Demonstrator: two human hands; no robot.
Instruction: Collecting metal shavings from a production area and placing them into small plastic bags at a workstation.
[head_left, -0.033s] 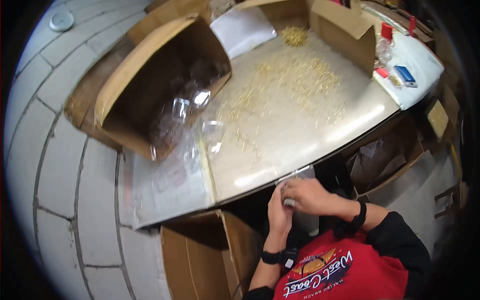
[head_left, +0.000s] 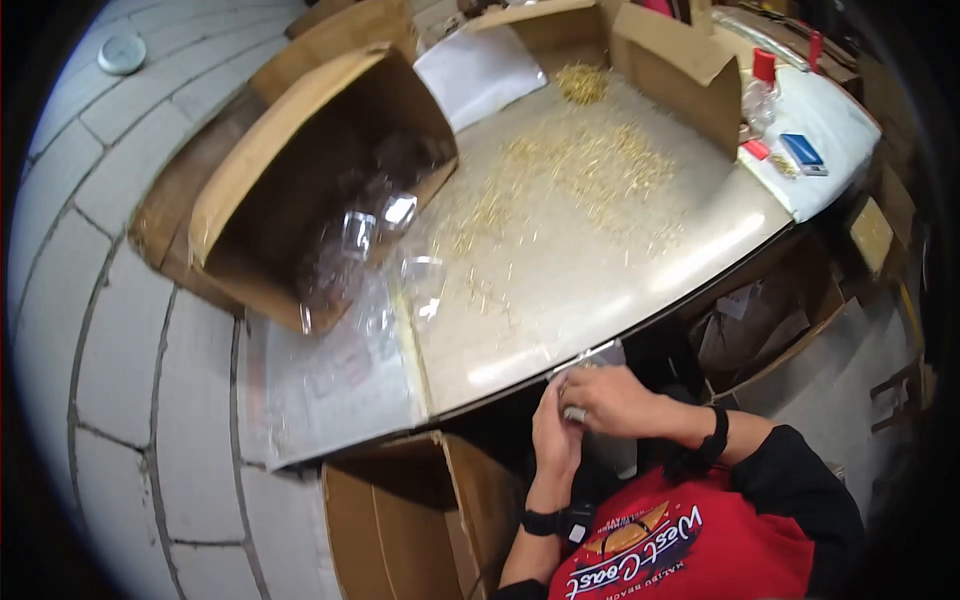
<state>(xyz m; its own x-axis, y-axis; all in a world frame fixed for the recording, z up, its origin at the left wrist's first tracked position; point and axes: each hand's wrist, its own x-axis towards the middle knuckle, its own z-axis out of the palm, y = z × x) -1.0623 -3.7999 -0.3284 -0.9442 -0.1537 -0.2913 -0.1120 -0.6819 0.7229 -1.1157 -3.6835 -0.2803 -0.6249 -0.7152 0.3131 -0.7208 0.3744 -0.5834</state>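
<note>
Both my hands meet just in front of the table's near edge. My right hand [head_left: 612, 398] is closed, its fingers bent over against the left. My left hand [head_left: 554, 430] is closed too, with thumb and fingers pressed up to the right hand. A clear plastic piece [head_left: 606, 354] pokes out beyond the fingers at the table edge; its full shape is hidden by my hands. Thin gold-coloured pieces [head_left: 610, 165] lie scattered over the table [head_left: 570, 280], with a denser heap [head_left: 583, 83] at the back.
A cardboard box [head_left: 290, 150] lies on its side at left, clear plastic containers [head_left: 360, 232] spilling from its mouth. An open carton [head_left: 385, 520] stands below the table, another [head_left: 770, 330] at right. A red-capped clear bottle [head_left: 762, 95] and a blue box [head_left: 804, 154] sit at far right.
The view has shifted slightly. My hands keep nearly the same closed pose at the table edge, with only a small movement of the fingers.
</note>
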